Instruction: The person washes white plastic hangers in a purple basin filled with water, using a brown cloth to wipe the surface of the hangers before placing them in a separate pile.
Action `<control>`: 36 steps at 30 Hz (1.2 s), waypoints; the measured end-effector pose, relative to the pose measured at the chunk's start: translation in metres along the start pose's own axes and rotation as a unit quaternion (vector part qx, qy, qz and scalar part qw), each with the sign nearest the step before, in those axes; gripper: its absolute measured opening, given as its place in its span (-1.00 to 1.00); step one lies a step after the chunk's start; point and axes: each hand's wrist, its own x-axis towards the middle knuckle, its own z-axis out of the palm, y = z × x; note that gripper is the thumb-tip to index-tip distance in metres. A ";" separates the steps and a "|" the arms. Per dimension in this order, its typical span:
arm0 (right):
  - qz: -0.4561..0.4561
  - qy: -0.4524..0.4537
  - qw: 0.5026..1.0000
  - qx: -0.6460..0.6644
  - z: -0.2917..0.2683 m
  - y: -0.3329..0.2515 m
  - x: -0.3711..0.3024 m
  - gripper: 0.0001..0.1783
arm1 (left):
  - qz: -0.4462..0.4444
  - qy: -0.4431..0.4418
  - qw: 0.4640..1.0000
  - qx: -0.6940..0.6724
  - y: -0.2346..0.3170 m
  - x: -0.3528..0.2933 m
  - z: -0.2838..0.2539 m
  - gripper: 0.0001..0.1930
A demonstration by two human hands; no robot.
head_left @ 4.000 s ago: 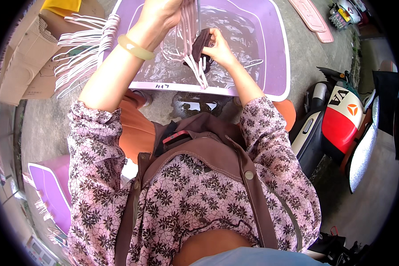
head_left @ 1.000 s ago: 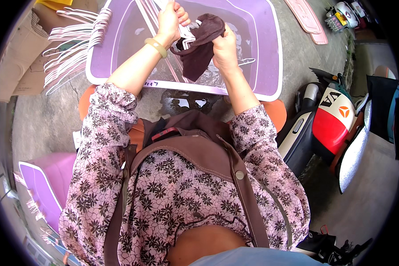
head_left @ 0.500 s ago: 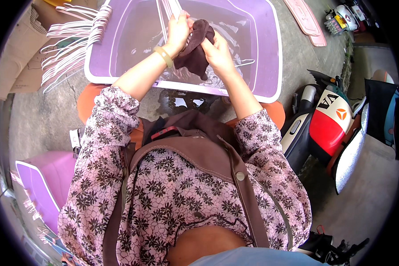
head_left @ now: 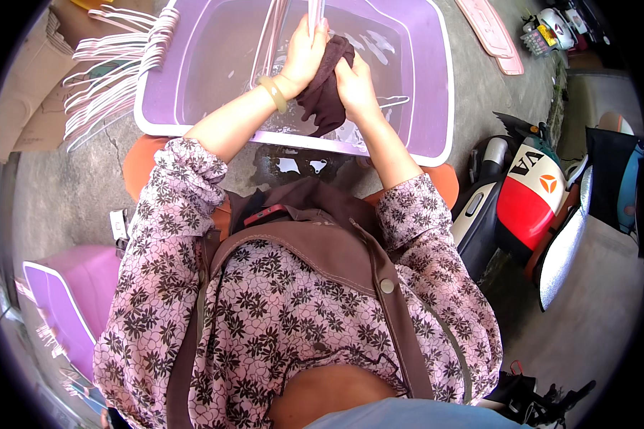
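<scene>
A large purple tub of water stands in front of me. Over it, my left hand is closed around a bunch of pale pink hangers, whose tops stick out above the fingers. A wet dark brown cloth hangs next to that hand. My right hand pinches the cloth's upper part from the right, pressing it against the hangers; what lies beneath the cloth is hidden. More pink hangers stand in the tub left of my hand. One hanger lies in the water at the right.
Several pink hangers hook over the tub's left rim, beside cardboard. A second purple tub stands at my lower left. On the right are a red, white and black scooter and a pink lid. Wet concrete lies before the tub.
The cloth has moved slightly up and right, stretching into a longer hanging shape. Both hands have shifted, the left one right and the right one slightly. The hangers in the tub show more clearly.
</scene>
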 end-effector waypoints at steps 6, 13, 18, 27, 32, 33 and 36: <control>0.093 0.062 0.982 0.152 -0.003 -0.006 0.007 -0.66 | 0.052 -0.028 0.998 0.036 0.020 0.004 0.004 -0.76; 0.012 0.233 0.921 0.311 -0.043 -0.034 0.030 -0.55 | 0.028 -0.089 0.995 0.025 -0.005 -0.039 0.005 -0.79; -0.040 -0.031 0.925 0.376 -0.090 -0.062 0.023 -0.61 | -0.087 0.015 0.995 -0.049 -0.063 0.012 -0.050 -0.71; 0.146 -0.158 0.918 -0.332 -0.060 0.123 0.057 -0.51 | -0.283 0.150 0.876 -0.361 -0.087 0.046 -0.105 -0.77; 0.005 -0.423 0.585 -0.692 -0.029 0.160 0.037 -0.43 | -0.395 0.183 0.835 -0.338 -0.095 0.039 -0.121 -0.79; 0.054 -0.422 0.591 -0.685 -0.026 0.173 0.039 -0.45 | -0.399 0.179 0.827 -0.354 -0.099 0.039 -0.123 -0.77; 0.083 -0.391 0.669 -0.627 -0.052 0.244 0.052 -0.57 | -0.414 0.127 0.809 -0.396 -0.102 0.041 -0.118 -0.58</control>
